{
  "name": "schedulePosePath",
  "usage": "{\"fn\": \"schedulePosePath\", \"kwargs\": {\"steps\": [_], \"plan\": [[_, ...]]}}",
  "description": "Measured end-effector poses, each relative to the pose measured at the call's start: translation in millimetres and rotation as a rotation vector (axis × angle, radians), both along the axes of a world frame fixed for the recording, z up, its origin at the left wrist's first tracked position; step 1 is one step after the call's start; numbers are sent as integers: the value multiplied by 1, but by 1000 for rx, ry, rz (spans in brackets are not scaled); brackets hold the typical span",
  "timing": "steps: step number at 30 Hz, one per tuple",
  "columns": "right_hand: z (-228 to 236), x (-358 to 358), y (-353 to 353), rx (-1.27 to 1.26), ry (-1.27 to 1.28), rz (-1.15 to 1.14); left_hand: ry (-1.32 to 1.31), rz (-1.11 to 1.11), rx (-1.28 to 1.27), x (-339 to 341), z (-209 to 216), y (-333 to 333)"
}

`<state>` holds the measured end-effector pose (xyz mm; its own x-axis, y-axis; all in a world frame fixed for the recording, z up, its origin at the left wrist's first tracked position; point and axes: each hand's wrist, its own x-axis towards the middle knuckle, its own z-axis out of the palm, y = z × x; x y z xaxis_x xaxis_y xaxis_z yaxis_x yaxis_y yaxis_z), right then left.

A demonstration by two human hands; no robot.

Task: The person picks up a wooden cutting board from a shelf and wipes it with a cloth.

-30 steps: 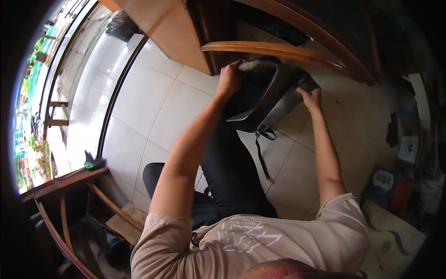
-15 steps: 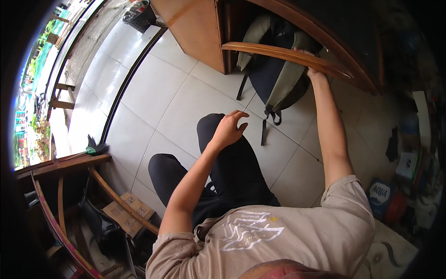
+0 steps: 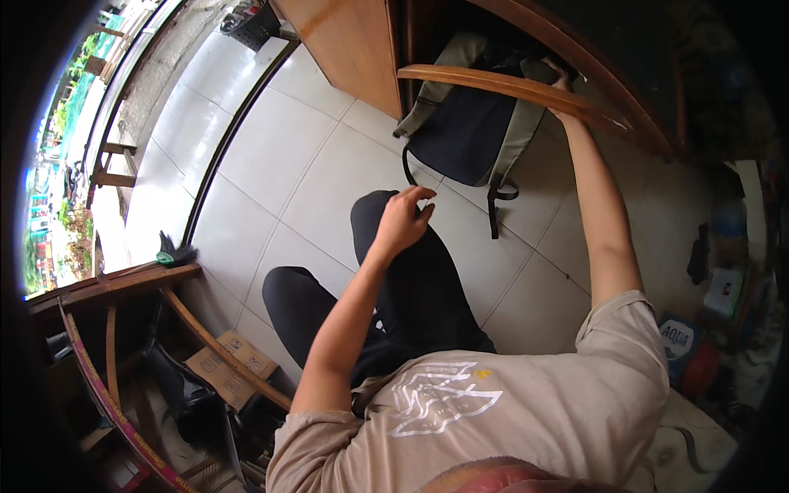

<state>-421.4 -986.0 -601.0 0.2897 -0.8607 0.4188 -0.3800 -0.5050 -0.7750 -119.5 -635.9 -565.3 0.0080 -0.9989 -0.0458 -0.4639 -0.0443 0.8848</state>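
Observation:
A dark blue and olive-grey backpack (image 3: 460,144) with dangling black straps leans on the tiled floor, its upper part inside a wooden piece of furniture. My right hand (image 3: 562,82) reaches behind the curved wooden rail (image 3: 501,85) and is closed at the backpack's upper right side. Its fingertips are partly hidden in shadow. My left hand (image 3: 403,218) hangs over my knee, with fingers loosely bent and apart, holding nothing. The backpack's lower end lies just beyond it.
A wooden panel (image 3: 349,49) stands left of the backpack. At the lower left, a wooden rack (image 3: 218,349) holds a cardboard box (image 3: 233,370) and black items. A blue carton (image 3: 679,338) sits at the right. A dark basket (image 3: 255,29) stands by the doorway, far left.
The backpack has turned, showing more of its dark panel, and its lower end has shifted. My right hand has moved slightly farther away behind the rail. My left hand has hardly moved.

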Motion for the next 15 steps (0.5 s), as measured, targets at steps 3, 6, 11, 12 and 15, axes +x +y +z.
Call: {"fn": "schedulePosePath", "kwargs": {"steps": [3, 6, 11, 12, 15], "plan": [[23, 15, 18, -406, 186, 57, -39, -17, 26, -4, 3, 3], [54, 46, 61, -347, 136, -50, -111, 3, -45, -3, -9, 10], [10, 39, 87, -233, 295, -333, -422, -144, 46, -10, -12, 7], [6, 35, 92, -257, 251, -365, -495, -176, 50, -10, -16, 9], [0, 31, 113, -340, 82, -492, -551, -180, 71, -7, -17, 6]]}}
